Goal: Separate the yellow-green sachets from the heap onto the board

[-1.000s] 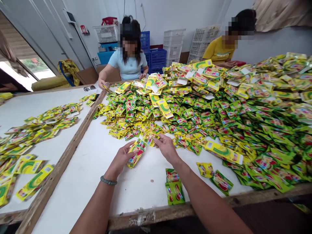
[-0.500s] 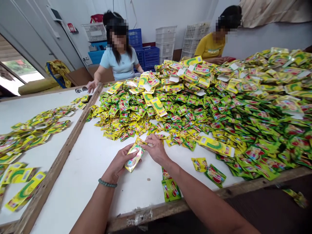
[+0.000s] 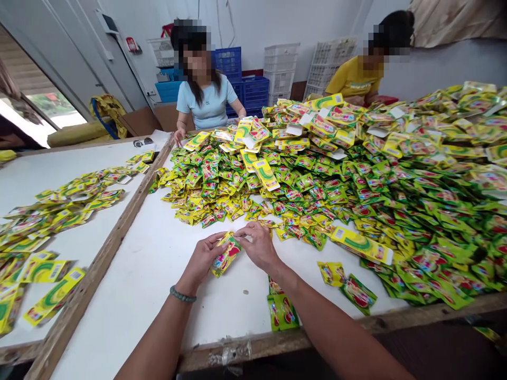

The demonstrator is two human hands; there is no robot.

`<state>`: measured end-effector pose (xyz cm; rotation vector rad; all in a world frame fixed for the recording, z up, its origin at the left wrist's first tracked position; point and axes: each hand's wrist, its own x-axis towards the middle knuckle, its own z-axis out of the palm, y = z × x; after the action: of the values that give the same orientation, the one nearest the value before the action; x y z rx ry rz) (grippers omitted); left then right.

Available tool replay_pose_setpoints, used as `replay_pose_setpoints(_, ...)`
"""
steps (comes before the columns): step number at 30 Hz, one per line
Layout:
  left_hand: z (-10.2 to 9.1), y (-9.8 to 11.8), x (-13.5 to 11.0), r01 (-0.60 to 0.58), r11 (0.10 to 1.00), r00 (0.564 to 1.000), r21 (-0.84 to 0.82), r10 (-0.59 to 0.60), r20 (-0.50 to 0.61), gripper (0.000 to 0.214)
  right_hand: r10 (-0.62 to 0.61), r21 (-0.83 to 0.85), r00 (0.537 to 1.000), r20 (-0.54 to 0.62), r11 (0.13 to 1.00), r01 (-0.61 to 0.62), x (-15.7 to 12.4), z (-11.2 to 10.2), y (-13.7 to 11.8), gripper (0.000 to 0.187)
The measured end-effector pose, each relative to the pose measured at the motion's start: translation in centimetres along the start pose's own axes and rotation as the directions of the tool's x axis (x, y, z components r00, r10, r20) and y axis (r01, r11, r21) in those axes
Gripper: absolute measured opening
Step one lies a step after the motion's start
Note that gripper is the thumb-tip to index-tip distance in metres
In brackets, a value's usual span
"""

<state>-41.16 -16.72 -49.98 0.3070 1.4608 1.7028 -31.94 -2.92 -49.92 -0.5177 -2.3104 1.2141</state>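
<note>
Over the white tabletop, my left hand [image 3: 201, 263] is closed around a small yellow box [image 3: 226, 258] with red, green and white print, held tilted. My right hand [image 3: 257, 245] pinches at the upper end of that box; its fingertips hide whether a packet is there too. Just beyond my hands lies a large heap of green and yellow packets [image 3: 277, 184]. One yellow box [image 3: 360, 244] rests at the heap's near edge. Near my right forearm lie a yellow packet [image 3: 331, 273], a green packet [image 3: 358, 293] and more green packets [image 3: 282, 311], partly covered by the arm.
A wooden divider strip [image 3: 113, 243] runs along the table on the left. Beyond it, yellow boxes [image 3: 55, 303] are spread out. The table's wooden front edge [image 3: 277, 345] is close to me. Two people, in a light blue shirt [image 3: 208, 103] and a yellow shirt [image 3: 354, 79], sit across the heap.
The small box has turned in my left hand and now shows a red and green face. The person in light blue has drawn a hand from the divider toward the heap. My view has shifted slightly left.
</note>
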Motion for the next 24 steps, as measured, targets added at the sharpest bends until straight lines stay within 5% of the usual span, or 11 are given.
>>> replay_pose_setpoints(9, 0.4, 0.1, 0.0, 0.018, 0.998, 1.000, -0.064, -0.019, -0.009, 0.052, 0.019, 0.241, 0.972, 0.235, 0.967, -0.077, -0.6, 0.8, 0.1, 0.035)
replay_pose_setpoints(15, 0.9, -0.3, 0.2, -0.078, 0.996, 0.997, -0.033, 0.078, -0.013, 0.045, -0.020, 0.232, 1.000, 0.019, 0.973, 0.016, -0.4, 0.6, -0.3, 0.034)
replay_pose_setpoints(17, 0.9, -0.3, 0.3, -0.102, 0.995, 0.995, 0.005, 0.102, -0.019, 0.047, -0.098, 0.180, 0.995, 0.037, 0.980, 0.090, -0.4, 0.6, -0.4, 0.032)
replay_pose_setpoints(20, -1.5, 1.4, -0.3, -0.090, 0.988, 0.984, 0.122, 0.107, -0.145, 0.060, -0.111, 0.135, 0.993, 0.039, 0.985, 0.105, -0.2, 0.4, 0.2, 0.040)
replay_pose_setpoints(22, -5.1, 4.0, -1.3, -0.081, 0.964, 0.919, 0.252, 0.171, -0.356, 0.066, -0.055, 0.006, 0.997, -0.059, 0.998, 0.056, 0.4, -0.5, 1.5, 0.040)
replay_pose_setpoints(23, -7.3, 5.7, -2.1, -0.085, 0.940, 0.836, 0.330, 0.248, -0.490, 0.065, -0.024, -0.091, 0.994, -0.110, 0.996, 0.014, 0.8, -1.1, 2.2, 0.040)
replay_pose_setpoints(24, -9.6, 7.5, -2.9, -0.074, 0.908, 0.691, 0.412, 0.345, -0.636, 0.061, 0.001, -0.197, 0.991, -0.133, 0.980, -0.027, 1.2, -1.8, 3.0, 0.042)
